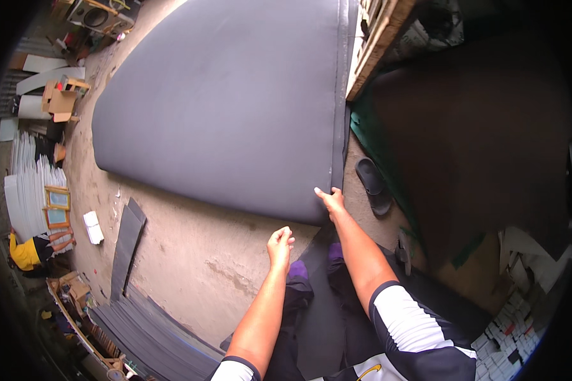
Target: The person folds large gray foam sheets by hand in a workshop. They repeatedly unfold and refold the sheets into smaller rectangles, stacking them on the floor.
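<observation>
On bare concrete, one right hand (330, 200) pinches one grey sheet (229, 101).

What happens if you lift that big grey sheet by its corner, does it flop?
The grey foam sheet probably bends: it lies flat and thin on the concrete floor. It looks light for its size; the right hand grips the corner alone, the left hand off it.

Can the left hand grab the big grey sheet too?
Probably yes. The left hand hangs open just short of the grey sheet, with only bare floor between them. The right hand already grips the sheet's near corner, so nothing blocks the way.
</observation>
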The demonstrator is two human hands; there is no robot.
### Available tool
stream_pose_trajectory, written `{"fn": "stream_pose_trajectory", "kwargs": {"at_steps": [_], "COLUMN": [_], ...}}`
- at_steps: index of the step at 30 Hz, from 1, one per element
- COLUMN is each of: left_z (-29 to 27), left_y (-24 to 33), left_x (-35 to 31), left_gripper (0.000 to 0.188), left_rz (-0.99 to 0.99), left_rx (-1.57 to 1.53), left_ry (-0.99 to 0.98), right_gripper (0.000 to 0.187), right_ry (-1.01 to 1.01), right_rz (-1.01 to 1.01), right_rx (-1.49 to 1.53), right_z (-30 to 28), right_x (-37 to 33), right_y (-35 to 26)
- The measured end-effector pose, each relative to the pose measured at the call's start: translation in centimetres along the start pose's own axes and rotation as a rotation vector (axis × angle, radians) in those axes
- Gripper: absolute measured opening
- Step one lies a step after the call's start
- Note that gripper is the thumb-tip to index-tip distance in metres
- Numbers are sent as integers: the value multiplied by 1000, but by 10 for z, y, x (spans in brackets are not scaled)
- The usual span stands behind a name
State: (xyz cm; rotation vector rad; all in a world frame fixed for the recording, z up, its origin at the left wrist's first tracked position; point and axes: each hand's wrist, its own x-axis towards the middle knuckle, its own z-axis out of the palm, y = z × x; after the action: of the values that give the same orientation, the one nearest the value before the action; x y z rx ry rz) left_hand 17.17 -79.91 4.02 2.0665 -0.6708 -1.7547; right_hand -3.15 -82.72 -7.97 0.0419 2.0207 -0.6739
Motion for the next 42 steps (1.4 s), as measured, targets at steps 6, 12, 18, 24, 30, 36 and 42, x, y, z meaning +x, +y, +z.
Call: {"fn": "stream_pose_trajectory", "kwargs": {"at_steps": [6,12,18,24,30,36,42], "left_z": [40,107,85,21,-10,-27,-47], "left_y": [86,206,208,187,122,78,341], "left_x": [-30,-76,-90,-123,-136,-144,-224], "left_gripper": [58,111,94,80,90,42,60], "left_rz": [637,563,719,928,857,596,1204], "left_rx": [702,1285,1506,1589,1091,489,457], "left_ry": [179,78,151,125,126,12,406], "right_gripper": [30,33,38,93,65,30,37], "right_ry": [-229,-221,-451,-737,-492,-349,-178], "right_rz": [-555,-806,-810,-155,-195,-943,-1137], "right_rx": [314,151,50,748,808,362,-91], "right_z": [-19,-34,-49,-95,-71,-66,-34], "right_x": [-60,-181,-223,-148,-104,-225,-303], "right_y": [-11,-9,-9,-168,-301,-344,-305]}}
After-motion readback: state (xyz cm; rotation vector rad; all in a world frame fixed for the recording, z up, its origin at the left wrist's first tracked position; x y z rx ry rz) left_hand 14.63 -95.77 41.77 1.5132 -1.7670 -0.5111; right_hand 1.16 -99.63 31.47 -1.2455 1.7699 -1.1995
